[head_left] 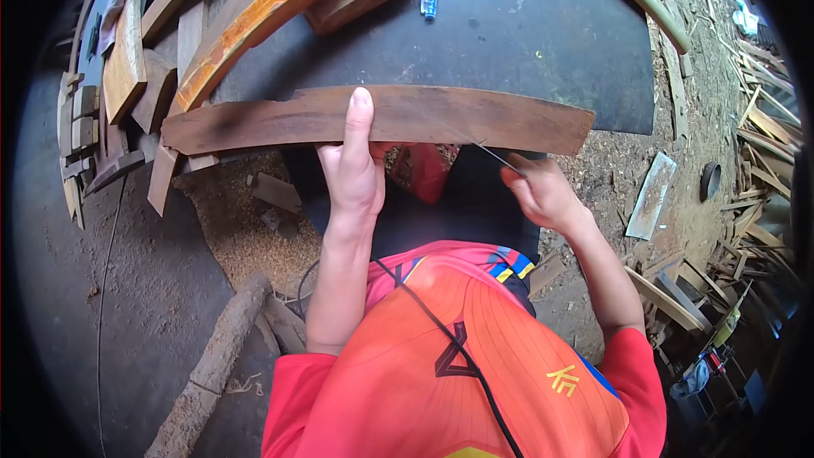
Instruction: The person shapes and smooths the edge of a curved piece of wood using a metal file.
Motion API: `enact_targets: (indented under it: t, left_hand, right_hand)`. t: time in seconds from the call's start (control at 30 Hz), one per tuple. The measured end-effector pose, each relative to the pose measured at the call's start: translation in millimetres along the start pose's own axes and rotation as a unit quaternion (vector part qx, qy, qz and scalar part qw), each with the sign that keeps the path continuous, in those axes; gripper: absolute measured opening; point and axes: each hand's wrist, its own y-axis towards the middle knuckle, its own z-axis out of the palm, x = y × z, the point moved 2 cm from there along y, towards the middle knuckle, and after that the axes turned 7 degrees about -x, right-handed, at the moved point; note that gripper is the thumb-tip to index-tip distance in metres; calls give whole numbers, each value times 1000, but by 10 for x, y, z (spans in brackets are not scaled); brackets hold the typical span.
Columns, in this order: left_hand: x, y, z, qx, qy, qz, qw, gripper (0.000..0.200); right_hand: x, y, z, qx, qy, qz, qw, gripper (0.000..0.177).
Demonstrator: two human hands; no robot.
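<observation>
From afar, I'm pinching the long brown board (475,114) by the dark table's (509,51) near edge with my left hand (352,174); my right hand (549,193), apart, is holding a thin metal tool (496,155). Pushing too hard could be making it slip and scratch.

The table (543,59) is dark blue-grey with pale specks; the board (475,114) over its near edge is brown with darker streaks. The shirt (509,322) is orange-red with thin dark lines and black and yellow marks (562,380).
</observation>
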Motion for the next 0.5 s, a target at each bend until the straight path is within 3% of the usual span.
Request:
enact_targets:
  t: [0.07,0.13,0.23,0.27,0.37,0.47,0.5]
  left_hand:
    - [95,50,-50,-8,-8,26,1000,36]
    - [10,15,8,12,-2,-3,1000,35]
    - [10,-5,-2,12,1,0,1000,36]
    - [18,10,-18,10,1,9,1000,37]
    - [93,57,-63,5,4,35,999,38]
    - [-12,-16,-4,20,-8,-27,999,39]
    - [-1,0,-30,12,2,-5,1000,39]
  right_hand:
    - [57,71,-30,-50,-7,-45,998,16]
    - [317,205,-44,-81,6,-81,993,17]
    - [334,188,35,-115,-17,-85,990,14]
    - [195,94,8,-71,-7,-43,996,10]
    - [199,91,30,-112,-37,-70,991,8]
    - [419,249,117,-152,-43,-98,983,9]
    - [349,222,133,-140,-38,-87,986,9]
